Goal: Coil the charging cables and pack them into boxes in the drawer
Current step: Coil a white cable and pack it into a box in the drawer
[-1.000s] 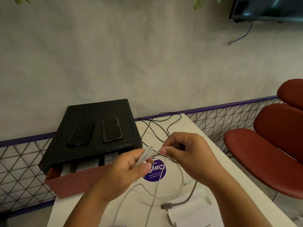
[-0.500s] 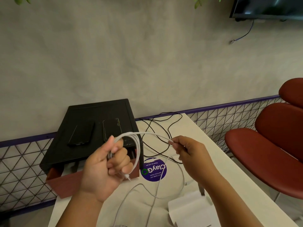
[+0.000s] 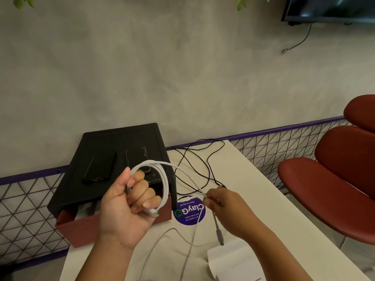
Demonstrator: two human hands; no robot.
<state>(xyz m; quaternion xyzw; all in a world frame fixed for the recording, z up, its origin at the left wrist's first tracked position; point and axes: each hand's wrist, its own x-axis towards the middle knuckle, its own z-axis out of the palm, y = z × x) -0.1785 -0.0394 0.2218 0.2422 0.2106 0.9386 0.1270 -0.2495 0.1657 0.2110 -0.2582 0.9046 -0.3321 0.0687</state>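
At lower centre, left grip [image 3: 125, 209] now clasps freshly looped thin white charging cable [image 3: 166, 188], right grip [image 3: 227, 209] pinching slack: coiling seems half done.

Red chair [image 3: 324, 189], purple sticker [image 3: 186, 217]

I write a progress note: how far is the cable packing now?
Done: nothing packed that I can see; the open drawer is mostly hidden. In hand: the left hand holds a few loops of white cable, the right hand pinches its loose run. Left: the rest of that cable, the black cable on the table, boxing.
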